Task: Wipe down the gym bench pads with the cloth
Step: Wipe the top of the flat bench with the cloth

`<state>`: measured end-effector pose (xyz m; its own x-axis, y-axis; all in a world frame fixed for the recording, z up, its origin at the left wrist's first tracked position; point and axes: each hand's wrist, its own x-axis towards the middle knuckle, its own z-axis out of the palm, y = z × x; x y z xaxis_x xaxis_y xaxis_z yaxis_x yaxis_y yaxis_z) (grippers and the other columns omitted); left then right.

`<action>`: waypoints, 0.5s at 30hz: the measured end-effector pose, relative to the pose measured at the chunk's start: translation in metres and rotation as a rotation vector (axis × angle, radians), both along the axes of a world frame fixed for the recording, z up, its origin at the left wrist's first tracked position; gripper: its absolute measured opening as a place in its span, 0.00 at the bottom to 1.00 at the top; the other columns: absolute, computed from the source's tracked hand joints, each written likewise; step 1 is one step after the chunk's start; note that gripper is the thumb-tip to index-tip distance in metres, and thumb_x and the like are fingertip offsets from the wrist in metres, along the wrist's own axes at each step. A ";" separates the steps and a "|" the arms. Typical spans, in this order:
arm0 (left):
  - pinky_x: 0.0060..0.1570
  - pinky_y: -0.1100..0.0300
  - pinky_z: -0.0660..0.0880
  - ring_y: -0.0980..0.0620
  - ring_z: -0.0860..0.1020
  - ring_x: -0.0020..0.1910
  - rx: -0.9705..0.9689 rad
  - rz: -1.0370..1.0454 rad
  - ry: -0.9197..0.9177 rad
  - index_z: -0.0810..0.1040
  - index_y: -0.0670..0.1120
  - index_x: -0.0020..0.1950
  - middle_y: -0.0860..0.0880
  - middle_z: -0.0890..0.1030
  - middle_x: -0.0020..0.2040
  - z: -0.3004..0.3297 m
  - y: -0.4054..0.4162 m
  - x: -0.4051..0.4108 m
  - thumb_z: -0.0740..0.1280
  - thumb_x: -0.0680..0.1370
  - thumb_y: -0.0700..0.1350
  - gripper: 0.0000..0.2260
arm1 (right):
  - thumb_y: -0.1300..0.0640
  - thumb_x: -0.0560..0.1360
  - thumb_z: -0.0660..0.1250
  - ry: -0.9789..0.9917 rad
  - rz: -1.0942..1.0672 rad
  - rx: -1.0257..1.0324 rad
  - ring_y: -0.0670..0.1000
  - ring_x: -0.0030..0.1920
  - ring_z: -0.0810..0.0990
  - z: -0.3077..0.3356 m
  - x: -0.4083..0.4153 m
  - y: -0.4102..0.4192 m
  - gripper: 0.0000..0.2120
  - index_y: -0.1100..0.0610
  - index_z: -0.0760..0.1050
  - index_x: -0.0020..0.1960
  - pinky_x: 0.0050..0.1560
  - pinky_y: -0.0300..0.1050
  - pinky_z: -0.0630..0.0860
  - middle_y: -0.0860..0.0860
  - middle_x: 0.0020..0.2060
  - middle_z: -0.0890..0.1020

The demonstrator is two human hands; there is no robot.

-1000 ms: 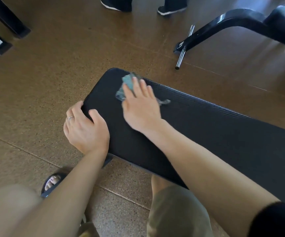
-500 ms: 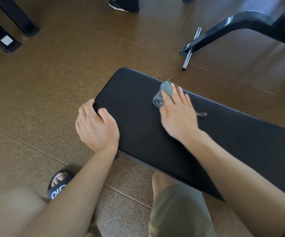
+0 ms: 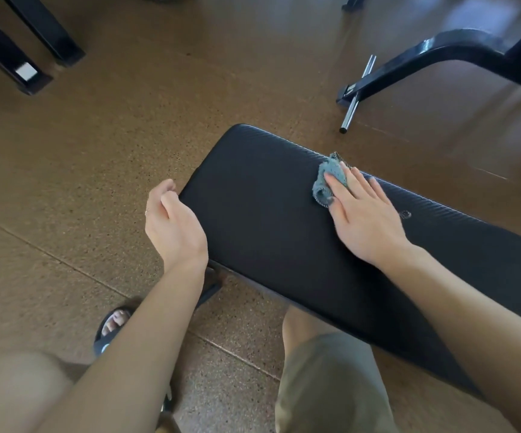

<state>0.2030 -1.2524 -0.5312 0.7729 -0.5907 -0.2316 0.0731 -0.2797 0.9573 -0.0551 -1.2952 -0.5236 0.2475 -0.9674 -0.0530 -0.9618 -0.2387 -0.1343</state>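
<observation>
A person leans over a black gym bench pad [image 3: 268,220], seen from a head-worn camera looking down. The right hand [image 3: 365,220] lies flat on the pad's top surface w/ straight fingers [image 3: 359,185], slightly spread, pressing a crumpled blue-grey cloth [image 3: 328,179] against the vinyl near the far long edge. Most of the cloth bunches out to the left of the fingertips; part sits under the hand. The left hand [image 3: 171,223] sits at the pad's rounded near-left corner, its fingers loosely curled at the edge, thumb just beside the pad; whether it actually touches the pad can't be told. A thin ring shows on one finger. Below, a foot in a black sandal [image 3: 112,326] stands on the brown speckled floor [image 3: 81,170], and a knee in olive shorts [image 3: 328,379] tucks under the pad's near edge. Further back at right, a black frame leg [image 3: 434,57] w/ a chrome bar [image 3: 357,95] rests on the floor, well apart from the pad.
</observation>
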 end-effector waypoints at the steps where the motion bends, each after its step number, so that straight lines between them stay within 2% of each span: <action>1: 0.70 0.57 0.70 0.57 0.76 0.66 -0.009 0.030 0.039 0.79 0.53 0.68 0.56 0.80 0.65 0.001 0.000 0.002 0.53 0.81 0.49 0.21 | 0.49 0.86 0.45 -0.036 -0.053 0.009 0.53 0.83 0.47 -0.001 0.015 -0.007 0.26 0.51 0.54 0.84 0.82 0.49 0.41 0.51 0.84 0.50; 3: 0.69 0.59 0.69 0.58 0.76 0.66 -0.009 0.082 0.144 0.79 0.52 0.69 0.56 0.79 0.66 0.003 0.000 0.006 0.55 0.83 0.49 0.19 | 0.49 0.86 0.47 -0.075 -0.075 -0.004 0.56 0.83 0.45 -0.003 0.058 -0.019 0.26 0.52 0.53 0.84 0.82 0.51 0.41 0.53 0.84 0.48; 6: 0.71 0.56 0.69 0.56 0.77 0.65 -0.013 0.121 0.262 0.79 0.50 0.68 0.54 0.80 0.65 0.008 0.002 0.011 0.56 0.83 0.50 0.18 | 0.49 0.86 0.48 -0.119 0.069 -0.009 0.58 0.83 0.45 -0.006 0.128 -0.031 0.26 0.52 0.54 0.83 0.81 0.54 0.42 0.54 0.84 0.48; 9: 0.70 0.52 0.72 0.52 0.80 0.62 0.009 0.135 0.328 0.81 0.50 0.65 0.52 0.83 0.62 0.006 0.004 0.017 0.58 0.80 0.52 0.19 | 0.50 0.85 0.52 -0.102 0.338 -0.040 0.60 0.82 0.51 -0.009 0.181 -0.017 0.25 0.52 0.62 0.81 0.81 0.56 0.47 0.55 0.82 0.57; 12: 0.64 0.47 0.77 0.46 0.85 0.55 0.017 0.127 0.486 0.83 0.50 0.63 0.49 0.86 0.56 0.002 0.013 0.021 0.59 0.75 0.56 0.23 | 0.50 0.82 0.58 -0.081 0.634 -0.080 0.60 0.79 0.57 -0.012 0.198 0.018 0.23 0.51 0.70 0.75 0.79 0.54 0.52 0.53 0.77 0.68; 15: 0.58 0.50 0.79 0.44 0.85 0.53 0.071 0.123 0.580 0.85 0.50 0.59 0.49 0.87 0.53 0.000 0.026 0.022 0.57 0.77 0.57 0.22 | 0.51 0.82 0.59 -0.065 0.787 -0.082 0.59 0.80 0.59 -0.016 0.183 0.041 0.23 0.53 0.72 0.75 0.79 0.52 0.51 0.53 0.77 0.69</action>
<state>0.2246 -1.2260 -0.5315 0.5704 -0.4722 -0.6720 0.6144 -0.2978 0.7307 0.1284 -1.2543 -0.5398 0.8602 -0.5076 0.0493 -0.4976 -0.8565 -0.1368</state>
